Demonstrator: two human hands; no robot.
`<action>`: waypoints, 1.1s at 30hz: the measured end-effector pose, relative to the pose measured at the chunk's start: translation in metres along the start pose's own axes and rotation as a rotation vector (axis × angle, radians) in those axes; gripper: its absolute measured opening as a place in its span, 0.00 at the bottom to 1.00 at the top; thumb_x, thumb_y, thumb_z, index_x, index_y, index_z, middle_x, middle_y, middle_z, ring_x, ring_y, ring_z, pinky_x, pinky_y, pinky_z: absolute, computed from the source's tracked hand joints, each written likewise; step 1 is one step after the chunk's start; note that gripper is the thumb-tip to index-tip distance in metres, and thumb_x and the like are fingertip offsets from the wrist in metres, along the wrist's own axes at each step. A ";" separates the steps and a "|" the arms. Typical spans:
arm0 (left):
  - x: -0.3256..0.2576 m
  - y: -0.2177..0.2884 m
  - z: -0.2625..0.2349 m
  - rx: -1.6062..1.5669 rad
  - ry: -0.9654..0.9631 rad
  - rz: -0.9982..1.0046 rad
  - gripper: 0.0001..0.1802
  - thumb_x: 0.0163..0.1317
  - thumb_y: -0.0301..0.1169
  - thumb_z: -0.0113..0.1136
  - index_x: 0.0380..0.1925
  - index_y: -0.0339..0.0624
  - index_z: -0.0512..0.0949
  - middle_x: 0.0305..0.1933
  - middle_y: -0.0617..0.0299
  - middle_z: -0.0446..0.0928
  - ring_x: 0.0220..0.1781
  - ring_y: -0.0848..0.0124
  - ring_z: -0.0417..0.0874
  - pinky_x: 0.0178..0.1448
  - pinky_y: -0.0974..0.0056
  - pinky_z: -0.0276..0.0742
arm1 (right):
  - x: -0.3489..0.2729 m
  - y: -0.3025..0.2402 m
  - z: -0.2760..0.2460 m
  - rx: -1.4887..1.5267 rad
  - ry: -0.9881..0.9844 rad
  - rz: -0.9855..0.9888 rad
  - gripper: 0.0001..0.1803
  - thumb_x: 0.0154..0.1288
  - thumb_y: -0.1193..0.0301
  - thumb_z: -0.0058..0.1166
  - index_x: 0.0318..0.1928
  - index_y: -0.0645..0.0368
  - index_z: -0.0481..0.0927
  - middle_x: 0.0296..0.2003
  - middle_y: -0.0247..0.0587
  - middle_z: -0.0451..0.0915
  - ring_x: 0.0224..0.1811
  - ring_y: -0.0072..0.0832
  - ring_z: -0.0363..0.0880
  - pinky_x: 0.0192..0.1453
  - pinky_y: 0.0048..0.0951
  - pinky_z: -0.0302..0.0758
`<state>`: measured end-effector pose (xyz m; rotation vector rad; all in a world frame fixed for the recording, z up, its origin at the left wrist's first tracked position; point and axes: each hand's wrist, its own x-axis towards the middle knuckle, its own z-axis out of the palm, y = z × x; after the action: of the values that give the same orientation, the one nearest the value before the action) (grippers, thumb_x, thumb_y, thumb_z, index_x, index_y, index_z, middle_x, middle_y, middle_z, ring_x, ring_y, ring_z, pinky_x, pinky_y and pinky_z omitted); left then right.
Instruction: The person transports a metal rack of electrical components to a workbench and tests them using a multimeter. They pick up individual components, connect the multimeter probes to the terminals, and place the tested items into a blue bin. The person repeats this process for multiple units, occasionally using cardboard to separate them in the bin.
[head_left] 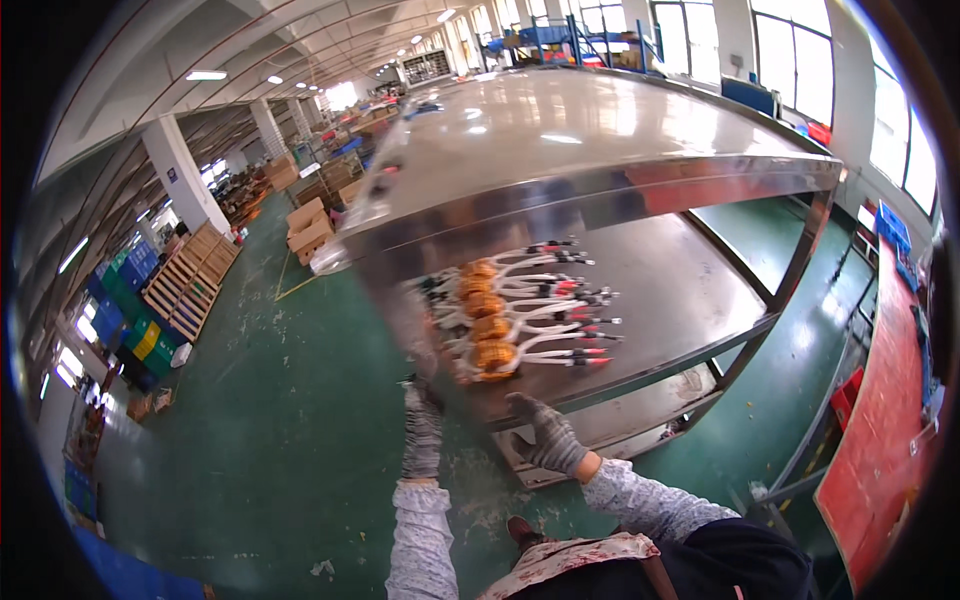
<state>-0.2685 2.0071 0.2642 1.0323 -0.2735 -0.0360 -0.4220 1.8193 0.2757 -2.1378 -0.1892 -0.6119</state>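
Note:
My left hand [424, 418], in a grey striped knit glove, reaches up beside the near left corner of a metal shelf cart [590, 190]. Its fingers blur against the cart's edge, so their grip is unclear. My right hand [548, 438], gloved alike, has its thumb and fingers apart and holds nothing. It hovers by the front edge of the cart's middle shelf [660, 290]. On that shelf lies a row of orange-wound coils [490, 328]. White sleeved leads [548, 330] with red and black ends stretch from them to the right.
A red-topped bench [880, 410] with a blue bin [892, 228] stands at the right. Wooden pallets [195, 280] and stacked crates [125, 290] are at the left. Cardboard boxes [308, 230] sit beyond the cart. Green floor [290, 400] runs along its left side.

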 end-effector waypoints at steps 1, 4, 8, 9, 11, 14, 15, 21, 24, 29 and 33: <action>0.010 -0.003 -0.007 -0.046 0.009 -0.049 0.09 0.64 0.30 0.45 0.37 0.39 0.74 0.28 0.67 0.72 0.29 0.76 0.71 0.34 0.71 0.70 | -0.010 0.011 -0.025 -0.154 0.075 -0.079 0.31 0.44 0.73 0.56 0.54 0.63 0.67 0.44 0.51 0.74 0.47 0.42 0.74 0.52 0.38 0.70; 0.025 0.012 -0.008 0.771 -0.011 0.071 0.06 0.61 0.31 0.50 0.28 0.43 0.72 0.22 0.71 0.64 0.23 0.78 0.65 0.25 0.71 0.64 | -0.017 0.034 -0.129 -0.408 0.398 -0.003 0.31 0.44 0.75 0.53 0.54 0.65 0.65 0.41 0.54 0.74 0.45 0.48 0.73 0.50 0.39 0.70; 0.027 0.048 -0.065 1.999 0.011 0.725 0.06 0.57 0.32 0.53 0.25 0.44 0.69 0.20 0.67 0.65 0.21 0.73 0.66 0.25 0.67 0.64 | -0.008 0.075 -0.271 -0.812 1.175 0.092 0.38 0.46 0.76 0.60 0.59 0.67 0.58 0.53 0.55 0.66 0.58 0.45 0.64 0.62 0.36 0.61; 0.031 0.048 -0.096 1.834 0.037 0.730 0.06 0.56 0.31 0.53 0.25 0.43 0.69 0.20 0.65 0.66 0.22 0.71 0.67 0.25 0.66 0.65 | 0.000 0.090 -0.306 -0.571 1.360 0.042 0.40 0.46 0.76 0.62 0.60 0.67 0.57 0.58 0.54 0.62 0.62 0.42 0.60 0.64 0.35 0.58; 0.045 0.042 -0.130 1.398 0.134 0.619 0.05 0.55 0.31 0.54 0.25 0.43 0.70 0.21 0.63 0.68 0.24 0.69 0.68 0.26 0.64 0.66 | 0.007 0.116 -0.369 -0.609 1.456 0.192 0.43 0.48 0.67 0.63 0.61 0.66 0.55 0.58 0.50 0.60 0.60 0.36 0.62 0.64 0.30 0.58; 0.074 0.036 -0.116 1.042 0.268 0.387 0.06 0.54 0.31 0.55 0.26 0.42 0.71 0.24 0.62 0.69 0.26 0.67 0.70 0.28 0.62 0.67 | -0.006 0.208 -0.447 0.332 0.922 0.384 0.23 0.45 0.67 0.68 0.42 0.63 0.76 0.32 0.34 0.77 0.36 0.23 0.74 0.39 0.24 0.70; 0.079 0.040 -0.116 1.247 0.291 0.371 0.06 0.54 0.31 0.55 0.25 0.42 0.71 0.24 0.62 0.70 0.26 0.67 0.69 0.29 0.62 0.67 | -0.008 0.218 -0.440 0.235 0.891 0.339 0.18 0.45 0.68 0.68 0.36 0.61 0.77 0.27 0.30 0.76 0.30 0.20 0.72 0.34 0.23 0.68; 0.083 0.044 -0.088 -0.066 0.330 -0.005 0.05 0.55 0.35 0.53 0.27 0.48 0.74 0.24 0.65 0.72 0.25 0.69 0.72 0.28 0.62 0.69 | -0.006 0.233 -0.442 0.183 0.834 0.326 0.14 0.43 0.69 0.68 0.29 0.59 0.77 0.21 0.28 0.75 0.22 0.18 0.69 0.26 0.25 0.66; 0.071 0.048 -0.103 -0.095 0.387 -0.037 0.13 0.59 0.43 0.48 0.31 0.47 0.74 0.26 0.66 0.72 0.28 0.69 0.73 0.31 0.63 0.70 | -0.010 0.205 -0.417 0.232 0.822 0.375 0.14 0.43 0.69 0.67 0.32 0.60 0.79 0.23 0.30 0.77 0.22 0.19 0.70 0.27 0.25 0.67; 0.051 0.039 -0.126 0.089 0.475 0.082 0.21 0.61 0.51 0.45 0.40 0.48 0.74 0.33 0.66 0.75 0.36 0.69 0.74 0.39 0.64 0.72 | -0.039 0.236 -0.418 0.098 0.804 0.434 0.13 0.45 0.72 0.66 0.34 0.60 0.80 0.24 0.31 0.77 0.23 0.20 0.72 0.27 0.23 0.70; 0.035 0.026 -0.086 0.131 0.624 0.089 0.25 0.61 0.55 0.42 0.45 0.50 0.73 0.39 0.67 0.76 0.41 0.68 0.75 0.45 0.63 0.71 | -0.063 0.271 -0.430 0.053 0.820 0.289 0.10 0.46 0.76 0.65 0.31 0.58 0.78 0.23 0.29 0.77 0.23 0.19 0.73 0.27 0.22 0.71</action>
<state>-0.2169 2.0874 0.2520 1.1089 0.2504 0.3838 -0.5357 1.3207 0.2621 -1.6594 0.5347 -1.2212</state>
